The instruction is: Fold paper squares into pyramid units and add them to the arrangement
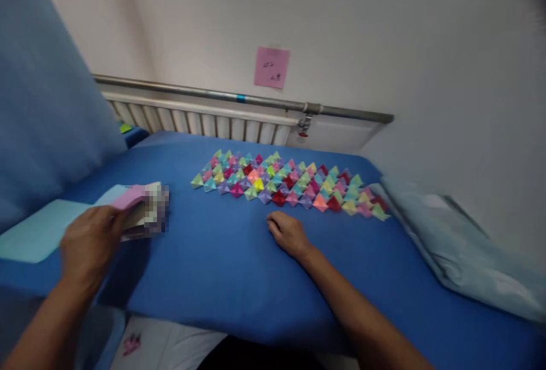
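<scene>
Pink paper [128, 196] is pinched in your left hand [91, 240] at the left of the worktop [191, 273], the stack [147, 213] beside it partly pixelated; your right hand [290, 235] rests curled closed near folded paper pieces [279, 198].

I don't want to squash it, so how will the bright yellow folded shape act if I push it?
The yellow shape looks like thin folded paper, so it's probably light. Its creases may keep it fairly stiff, but pressing hard could crush it.

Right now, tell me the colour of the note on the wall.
The note is pink; it shows best in the head view.
</scene>
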`<state>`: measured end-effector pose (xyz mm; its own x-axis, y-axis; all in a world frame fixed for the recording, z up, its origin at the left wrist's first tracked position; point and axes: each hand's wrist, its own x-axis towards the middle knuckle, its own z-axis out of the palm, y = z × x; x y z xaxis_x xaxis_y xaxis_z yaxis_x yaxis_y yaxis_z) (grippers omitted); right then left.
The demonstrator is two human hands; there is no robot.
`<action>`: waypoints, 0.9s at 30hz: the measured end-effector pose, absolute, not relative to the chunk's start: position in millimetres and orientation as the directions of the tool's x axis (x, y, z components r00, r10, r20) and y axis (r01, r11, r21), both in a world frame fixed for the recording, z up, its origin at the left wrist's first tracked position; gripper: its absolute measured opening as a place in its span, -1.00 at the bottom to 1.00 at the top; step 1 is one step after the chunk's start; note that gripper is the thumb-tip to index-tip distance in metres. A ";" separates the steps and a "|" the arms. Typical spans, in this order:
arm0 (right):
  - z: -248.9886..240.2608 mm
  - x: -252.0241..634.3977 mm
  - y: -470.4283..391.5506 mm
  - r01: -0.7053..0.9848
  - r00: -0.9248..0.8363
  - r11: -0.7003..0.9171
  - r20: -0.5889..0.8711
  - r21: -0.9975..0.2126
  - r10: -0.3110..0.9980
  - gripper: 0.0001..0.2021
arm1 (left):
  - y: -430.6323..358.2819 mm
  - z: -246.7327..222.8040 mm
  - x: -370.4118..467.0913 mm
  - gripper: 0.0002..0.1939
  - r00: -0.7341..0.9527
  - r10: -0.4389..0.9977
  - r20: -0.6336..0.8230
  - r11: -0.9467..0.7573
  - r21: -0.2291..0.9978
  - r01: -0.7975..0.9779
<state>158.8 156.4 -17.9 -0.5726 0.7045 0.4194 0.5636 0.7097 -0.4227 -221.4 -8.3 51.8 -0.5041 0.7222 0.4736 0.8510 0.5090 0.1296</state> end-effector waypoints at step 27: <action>-6.4 198.6 39.3 0.580 -0.527 0.690 0.447 -0.432 0.723 -0.69 | -40.0 -14.2 -58.3 -0.83 0.235 0.754 0.613 -0.551 0.396 0.735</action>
